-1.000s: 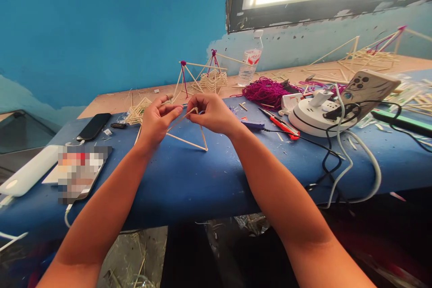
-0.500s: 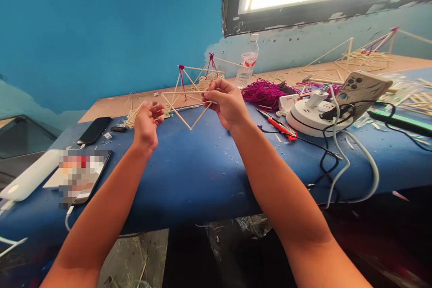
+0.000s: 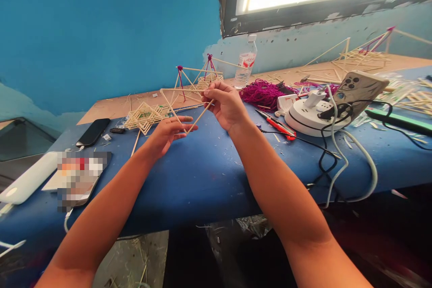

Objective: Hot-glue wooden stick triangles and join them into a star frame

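Observation:
My right hand (image 3: 225,105) pinches one corner of a triangle made of thin pale sticks (image 3: 175,92) and holds it up above the blue bench top (image 3: 209,166). The triangle's lowest corner points down toward my left hand (image 3: 167,132), whose fingers are stretched out and spread, with the fingertips at that corner. Nothing is gripped in the left hand. Behind the triangle lie flat stick stars (image 3: 144,116) and two standing stick frames tied with purple yarn (image 3: 182,78).
A pile of purple yarn (image 3: 263,91), a water bottle (image 3: 245,64) and a red cutter (image 3: 277,124) lie to the right. A round white power strip (image 3: 312,117) props a phone (image 3: 361,87), cables trailing over the edge. A black phone (image 3: 93,131), another phone (image 3: 79,177) and a white power bank (image 3: 27,177) sit left.
My left hand let go of the stick triangle, dropped, then reached open to its lower corner. My right hand lifted the triangle off the bench and holds it raised.

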The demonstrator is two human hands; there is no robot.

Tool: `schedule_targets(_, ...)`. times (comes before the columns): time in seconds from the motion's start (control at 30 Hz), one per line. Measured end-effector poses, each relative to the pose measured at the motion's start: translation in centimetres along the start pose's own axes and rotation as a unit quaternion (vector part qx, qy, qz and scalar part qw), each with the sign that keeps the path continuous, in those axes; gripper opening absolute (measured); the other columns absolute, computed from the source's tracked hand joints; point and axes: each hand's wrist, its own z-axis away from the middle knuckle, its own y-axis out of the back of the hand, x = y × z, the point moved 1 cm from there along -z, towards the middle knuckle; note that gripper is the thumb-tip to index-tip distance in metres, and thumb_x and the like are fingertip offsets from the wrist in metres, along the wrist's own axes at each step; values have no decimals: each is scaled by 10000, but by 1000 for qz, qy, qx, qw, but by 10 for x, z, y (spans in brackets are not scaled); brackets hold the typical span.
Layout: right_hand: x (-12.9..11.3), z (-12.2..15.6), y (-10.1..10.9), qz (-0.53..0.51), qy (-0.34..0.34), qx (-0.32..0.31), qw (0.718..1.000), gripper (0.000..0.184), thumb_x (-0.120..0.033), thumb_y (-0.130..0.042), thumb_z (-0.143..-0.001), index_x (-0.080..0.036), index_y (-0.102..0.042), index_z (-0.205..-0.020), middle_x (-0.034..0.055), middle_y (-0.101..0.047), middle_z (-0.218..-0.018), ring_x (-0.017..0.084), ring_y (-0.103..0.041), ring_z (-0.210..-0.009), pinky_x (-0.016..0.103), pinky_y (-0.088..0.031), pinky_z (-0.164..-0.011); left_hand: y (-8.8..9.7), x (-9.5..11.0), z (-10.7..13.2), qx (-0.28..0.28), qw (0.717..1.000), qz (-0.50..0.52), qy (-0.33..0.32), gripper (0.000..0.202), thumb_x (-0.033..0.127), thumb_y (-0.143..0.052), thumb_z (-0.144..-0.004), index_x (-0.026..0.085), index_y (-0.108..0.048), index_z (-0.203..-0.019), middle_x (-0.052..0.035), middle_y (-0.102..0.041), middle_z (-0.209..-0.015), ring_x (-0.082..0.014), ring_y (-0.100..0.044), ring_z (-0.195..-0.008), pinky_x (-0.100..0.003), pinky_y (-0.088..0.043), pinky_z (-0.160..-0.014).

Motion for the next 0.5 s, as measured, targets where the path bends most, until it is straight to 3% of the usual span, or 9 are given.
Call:
schedule_targets(0.27,0,-2,2,16,-4,0,1000,368,-326,-816,-596,-262,-507,-785,-21,-624,-811,146,-615,-794,293,-491,-712,10,-3,-4,46,998,-22,-28,543,395,-1037,-564,211,-819,-1026,-84,-812,-940,-249,-752,-923,-431,-529,-943)
schedule_targets(0.5,2,0,-1,-19,-19,-6,1000,393,-314,-834,-557,-254,-513,-775,-34,-618,-795,129,-597,-767,276,-472,-704,3,-8,-3,11,998,-33,-43,528,331,-1037,-547,207,-831,-1018,-93,-839,-1020,-248,-760,-998,-430,-535,-997)
